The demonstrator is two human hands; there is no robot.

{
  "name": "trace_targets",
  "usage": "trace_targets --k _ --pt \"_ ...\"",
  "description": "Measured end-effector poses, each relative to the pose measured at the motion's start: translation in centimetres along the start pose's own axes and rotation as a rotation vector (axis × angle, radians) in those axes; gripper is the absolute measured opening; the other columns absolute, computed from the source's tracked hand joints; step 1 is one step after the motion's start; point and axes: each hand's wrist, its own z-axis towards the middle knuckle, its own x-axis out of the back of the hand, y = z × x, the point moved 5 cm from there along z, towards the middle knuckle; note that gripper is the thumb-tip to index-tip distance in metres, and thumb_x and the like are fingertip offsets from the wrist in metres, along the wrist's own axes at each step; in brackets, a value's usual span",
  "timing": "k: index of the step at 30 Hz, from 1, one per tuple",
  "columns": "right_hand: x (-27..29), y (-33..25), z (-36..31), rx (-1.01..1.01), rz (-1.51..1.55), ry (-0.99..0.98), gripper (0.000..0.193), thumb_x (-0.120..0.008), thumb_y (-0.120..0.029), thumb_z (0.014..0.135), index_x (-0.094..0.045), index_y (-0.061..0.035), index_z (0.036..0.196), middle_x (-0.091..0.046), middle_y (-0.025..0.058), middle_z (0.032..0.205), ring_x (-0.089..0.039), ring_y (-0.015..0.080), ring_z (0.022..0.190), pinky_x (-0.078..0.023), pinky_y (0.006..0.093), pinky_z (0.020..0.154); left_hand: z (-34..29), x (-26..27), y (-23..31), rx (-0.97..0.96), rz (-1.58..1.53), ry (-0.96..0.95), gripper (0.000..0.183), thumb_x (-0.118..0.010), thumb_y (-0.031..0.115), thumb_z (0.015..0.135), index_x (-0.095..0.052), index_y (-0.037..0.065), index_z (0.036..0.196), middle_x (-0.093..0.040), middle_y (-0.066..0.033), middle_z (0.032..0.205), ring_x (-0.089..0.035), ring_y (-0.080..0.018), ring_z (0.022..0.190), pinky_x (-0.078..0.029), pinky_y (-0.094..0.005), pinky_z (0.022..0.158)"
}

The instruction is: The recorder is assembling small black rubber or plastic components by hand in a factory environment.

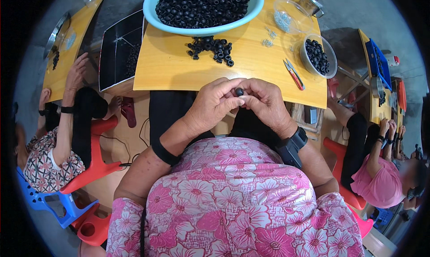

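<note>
Just off the near edge of the wooden table (174, 73), my two hands meet. A small rounded black part (239, 91) is pinched between the fingertips of my left hand (214, 105) and my right hand (265, 102). Both hands are closed on it, and its underside is hidden. Beyond them lies a loose pile of short black ring-shaped pieces (210, 47). Behind that pile, a light blue basin (204, 31) is heaped with similar black pieces.
To the right lies a small red-and-blue-handled cutting tool (294, 75), beside a clear tub (332, 62) of black pieces. Farther back, a clear bowl (302, 19) contains tiny clear bits. A dark open box (118, 51) stands left. People (58, 154) sit at tables on both sides.
</note>
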Motion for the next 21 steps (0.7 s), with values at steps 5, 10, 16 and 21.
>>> trace_targets --k 5,10,16,21 --pt "0.4 -0.9 0.1 -0.015 -0.035 0.038 0.021 -0.068 -0.003 0.079 -0.065 0.0009 0.099 -0.064 0.0102 0.082 -0.061 0.0173 0.072 -0.050 0.0293 0.069 0.0 -0.1 -0.2 0.010 -0.048 0.008 0.044 -0.065 0.018 0.089 -0.056 -0.002 0.127 -0.058 -0.0092 0.090 -0.061 -0.0130 0.076 -0.050 -0.0250 0.071" --pt "0.3 -1.3 0.2 -0.014 -0.084 0.022 0.019 -0.068 -0.003 0.079 -0.065 0.0012 0.097 -0.065 0.0117 0.083 -0.062 0.0190 0.073 -0.051 0.0302 0.069 -0.3 -0.1 -0.6 0.026 -0.061 -0.028 0.044 -0.064 0.016 0.091 -0.054 -0.002 0.130 -0.054 -0.0030 0.092 -0.052 -0.0091 0.082 -0.044 -0.0214 0.075" --pt "0.1 -0.7 0.2 0.000 -0.079 0.018 0.019 -0.067 -0.002 0.079 -0.065 0.0015 0.097 -0.064 0.0129 0.082 -0.062 0.0209 0.073 -0.050 0.0311 0.069 -0.5 -0.2 -0.6 0.042 -0.147 -0.007 0.042 -0.063 0.013 0.091 -0.054 -0.002 0.129 -0.055 -0.0046 0.093 -0.054 -0.0100 0.084 -0.045 -0.0221 0.077" --pt "1.0 -0.5 0.4 -0.034 -0.020 0.059 0.018 -0.068 -0.003 0.079 -0.065 0.0009 0.096 -0.064 0.0091 0.079 -0.060 0.0159 0.070 -0.049 0.0282 0.066 0.2 -0.1 0.2 -0.014 -0.055 0.027 0.040 -0.063 0.008 0.089 -0.055 -0.003 0.127 -0.058 -0.0084 0.095 -0.061 -0.0121 0.077 -0.052 -0.0239 0.070"
